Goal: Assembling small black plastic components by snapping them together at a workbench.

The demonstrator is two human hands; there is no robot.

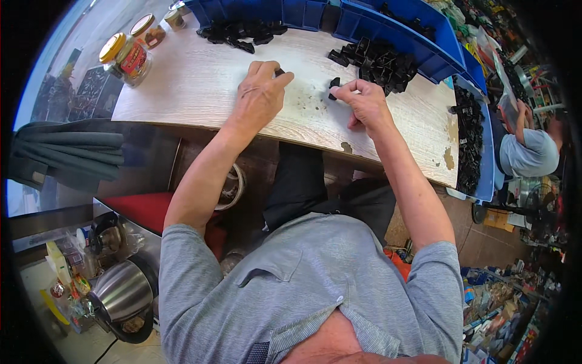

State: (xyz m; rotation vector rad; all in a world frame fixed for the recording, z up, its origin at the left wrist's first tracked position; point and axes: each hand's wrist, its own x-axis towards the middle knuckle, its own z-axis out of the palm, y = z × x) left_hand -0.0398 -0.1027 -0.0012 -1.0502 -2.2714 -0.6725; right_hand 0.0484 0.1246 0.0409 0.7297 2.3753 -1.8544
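My left hand (262, 91) is over the middle of the white table (182, 91), its fingers closed round a small black part (279, 72), mostly hidden by the hand. To its right, my right hand (365, 104) pinches another small black plastic piece (334, 87) between thumb and fingertips, just above the tabletop. The two hands are apart. Beyond the right hand lies a heap of black plastic parts (379, 64). A flatter pile of black parts (236, 33) lies beyond the left hand.
Blue bins (394, 37) line the table's far edge. Another blue bin (485, 151), full of black parts, stands at its right end. A lidded jar (130, 60) stands at the left. A metal kettle (124, 291) is at lower left. Another person (530, 148) sits far right.
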